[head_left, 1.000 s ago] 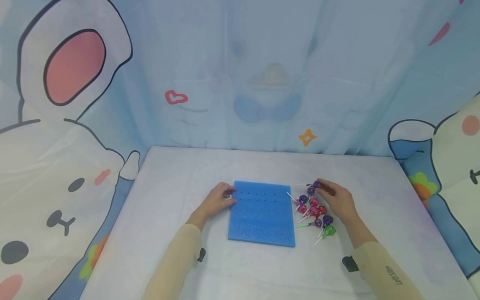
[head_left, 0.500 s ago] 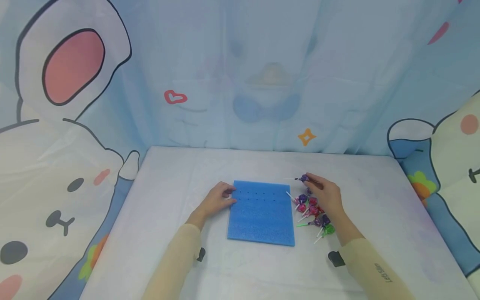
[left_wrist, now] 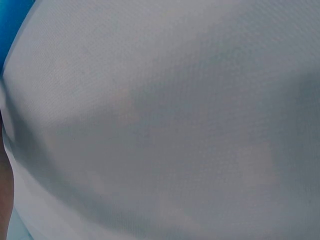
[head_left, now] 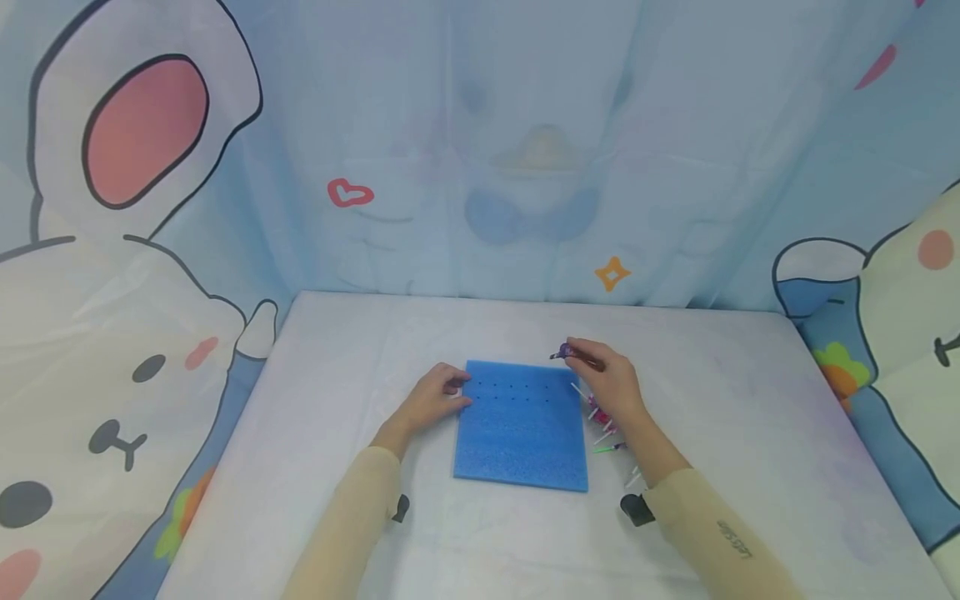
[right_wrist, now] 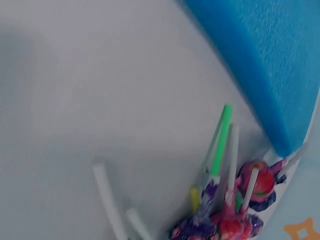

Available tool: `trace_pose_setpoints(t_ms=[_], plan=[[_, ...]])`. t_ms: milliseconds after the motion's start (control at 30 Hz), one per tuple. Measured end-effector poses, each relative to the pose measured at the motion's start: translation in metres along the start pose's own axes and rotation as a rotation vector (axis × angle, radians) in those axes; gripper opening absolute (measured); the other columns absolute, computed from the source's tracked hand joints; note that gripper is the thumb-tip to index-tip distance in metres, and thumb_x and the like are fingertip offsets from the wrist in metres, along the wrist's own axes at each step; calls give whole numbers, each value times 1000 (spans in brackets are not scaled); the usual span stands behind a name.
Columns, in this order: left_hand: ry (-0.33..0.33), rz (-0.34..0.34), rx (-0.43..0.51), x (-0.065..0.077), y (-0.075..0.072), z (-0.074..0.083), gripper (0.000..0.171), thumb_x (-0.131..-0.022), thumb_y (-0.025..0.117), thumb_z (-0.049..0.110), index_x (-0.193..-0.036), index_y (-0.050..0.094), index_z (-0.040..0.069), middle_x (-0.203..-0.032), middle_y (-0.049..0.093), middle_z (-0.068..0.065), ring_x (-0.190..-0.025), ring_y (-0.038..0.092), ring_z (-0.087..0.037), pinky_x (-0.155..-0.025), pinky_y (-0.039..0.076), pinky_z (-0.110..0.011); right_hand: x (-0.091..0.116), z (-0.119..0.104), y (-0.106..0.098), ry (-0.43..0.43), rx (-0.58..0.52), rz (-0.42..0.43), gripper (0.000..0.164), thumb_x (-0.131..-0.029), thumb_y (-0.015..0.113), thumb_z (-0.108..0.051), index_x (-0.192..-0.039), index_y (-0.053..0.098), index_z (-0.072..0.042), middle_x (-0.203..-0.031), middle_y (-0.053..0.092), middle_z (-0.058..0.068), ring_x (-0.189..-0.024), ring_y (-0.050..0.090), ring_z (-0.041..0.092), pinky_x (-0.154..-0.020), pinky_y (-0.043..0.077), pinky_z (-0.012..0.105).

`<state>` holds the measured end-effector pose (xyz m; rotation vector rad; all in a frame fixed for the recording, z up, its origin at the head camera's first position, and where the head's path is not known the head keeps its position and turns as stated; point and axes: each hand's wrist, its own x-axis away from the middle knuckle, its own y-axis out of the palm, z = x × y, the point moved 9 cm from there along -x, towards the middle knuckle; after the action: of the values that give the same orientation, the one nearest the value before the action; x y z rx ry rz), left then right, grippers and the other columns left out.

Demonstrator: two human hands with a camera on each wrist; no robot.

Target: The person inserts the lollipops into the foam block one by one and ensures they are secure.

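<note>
A flat blue foam board (head_left: 521, 442) lies on the table, with two rows of small holes across its upper part. My left hand (head_left: 429, 407) touches the board's left edge with thumb and fingers. Above the board's upper right corner, my right hand (head_left: 611, 383) pinches a purple-wrapped lollipop (head_left: 562, 352) by its head. Beneath the right forearm lie several wrapped lollipops (head_left: 600, 416), partly hidden in the head view. The right wrist view shows their white and green sticks (right_wrist: 221, 140), pointing toward the blue board (right_wrist: 260, 65).
A white cloth (head_left: 360, 333) covers the table. Behind it hangs a blue curtain (head_left: 420, 125) printed with cartoon animals. White cloth (left_wrist: 160, 120) fills most of the left wrist view, with a blue corner of the board (left_wrist: 11, 22) at top left.
My right hand has carried the purple lollipop left from the pile to above the board's upper right corner. My left hand has stayed at the board's left edge.
</note>
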<state>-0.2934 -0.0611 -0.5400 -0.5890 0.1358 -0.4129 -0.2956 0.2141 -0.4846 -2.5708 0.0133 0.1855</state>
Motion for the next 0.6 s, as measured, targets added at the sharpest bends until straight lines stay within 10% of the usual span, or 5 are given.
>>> trace_pose_setpoints(t_ms=[600], plan=[[-1, 2, 0, -2, 1, -3, 41, -89, 72, 15, -126, 60, 2, -121, 57, -10, -111, 61, -25, -98, 51, -31, -2, -22, 48, -1, -19, -45, 36, -96, 64, -25, -129, 63, -11, -129, 63, 9, -120, 58, 25, -99, 50, 37]])
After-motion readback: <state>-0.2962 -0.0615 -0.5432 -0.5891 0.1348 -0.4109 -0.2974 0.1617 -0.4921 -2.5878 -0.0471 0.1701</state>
